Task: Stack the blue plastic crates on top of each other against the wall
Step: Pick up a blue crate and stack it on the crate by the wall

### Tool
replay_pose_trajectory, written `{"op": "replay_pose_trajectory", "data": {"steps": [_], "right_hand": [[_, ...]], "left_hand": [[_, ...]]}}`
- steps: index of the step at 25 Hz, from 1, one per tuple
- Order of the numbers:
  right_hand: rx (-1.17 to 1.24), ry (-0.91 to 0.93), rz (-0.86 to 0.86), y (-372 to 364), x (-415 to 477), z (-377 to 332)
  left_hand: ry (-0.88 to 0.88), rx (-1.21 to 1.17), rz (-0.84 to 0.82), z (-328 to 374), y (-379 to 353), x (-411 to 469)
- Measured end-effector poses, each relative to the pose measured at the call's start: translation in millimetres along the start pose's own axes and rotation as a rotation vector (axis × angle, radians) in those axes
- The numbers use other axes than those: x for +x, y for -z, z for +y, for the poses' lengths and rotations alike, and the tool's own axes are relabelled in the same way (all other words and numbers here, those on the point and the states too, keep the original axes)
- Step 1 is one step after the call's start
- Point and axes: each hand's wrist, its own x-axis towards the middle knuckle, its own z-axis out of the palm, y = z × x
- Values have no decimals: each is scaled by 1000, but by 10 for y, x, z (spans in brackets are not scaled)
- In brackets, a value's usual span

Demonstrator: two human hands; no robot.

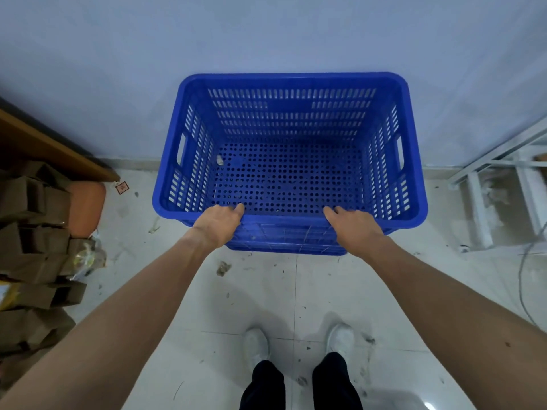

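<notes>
Two hands, left hand [220, 221] and right hand [353, 224], hold one blue crate [290, 173].

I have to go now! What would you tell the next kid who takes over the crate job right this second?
Left hand and right hand both grip the near rim of the top blue crate.
That crate sits against the wall, on what looks like another blue crate beneath it.
Done: this one looks placed.
Left: check that it sits squarely, let go, then stack any crates out of view.
</notes>
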Motion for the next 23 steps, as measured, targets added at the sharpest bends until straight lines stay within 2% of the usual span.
{"op": "replay_pose_trajectory", "data": {"steps": [8, 12, 16, 20, 23], "right_hand": [[9, 17, -6, 36, 19, 40], [43, 10, 5, 58, 33, 57], [100, -15, 35, -10, -32, -16], [31, 48, 121, -58, 30, 76], [57, -15, 76, -42, 39, 45]], "left_hand": [[-52, -61, 40, -33, 28, -32], [20, -46, 49, 14, 17, -50], [62, -22, 155, 240, -146, -195], [135, -121, 137, 311, -91, -138], [181, -186, 39, 329, -28, -124]]}}
